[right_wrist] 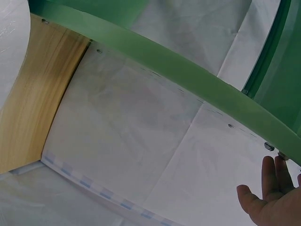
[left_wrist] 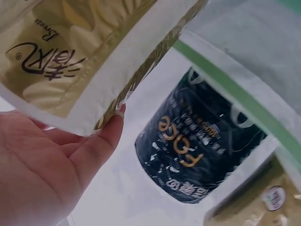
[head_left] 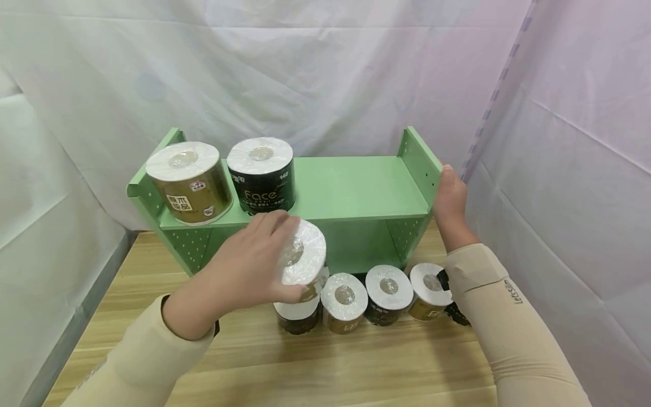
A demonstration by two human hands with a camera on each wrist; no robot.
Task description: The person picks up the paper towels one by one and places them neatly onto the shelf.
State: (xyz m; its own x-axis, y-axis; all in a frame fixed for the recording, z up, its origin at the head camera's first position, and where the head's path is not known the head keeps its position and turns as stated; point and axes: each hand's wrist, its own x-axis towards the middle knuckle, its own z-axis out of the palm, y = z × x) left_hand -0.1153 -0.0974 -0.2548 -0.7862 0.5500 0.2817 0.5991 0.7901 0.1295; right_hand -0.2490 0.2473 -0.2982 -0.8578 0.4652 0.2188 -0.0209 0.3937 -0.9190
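Observation:
My left hand [head_left: 244,268] holds a gold-wrapped toilet paper roll [left_wrist: 56,61] in front of the green shelf [head_left: 351,186], with fingers over one side and thumb at the other. In the head view, the roll's white top shows beside the fingers. Behind it on the upper board stand a gold toilet roll [head_left: 195,195] at the left and a black "Face" roll [head_left: 261,183]. My right hand [head_left: 450,203] touches the front of the shelf's right side panel; its fingers [right_wrist: 269,176] look nearly straight in the right wrist view, the thumb apart from the panel.
Before the shelf, on the wooden table [head_left: 254,367], several more rolls stand in a row, among them a gold roll [head_left: 343,325], a black-wrapped roll [head_left: 383,314] and another gold roll [head_left: 423,310] near my right forearm. White cloth [head_left: 330,73] hangs behind and at both sides.

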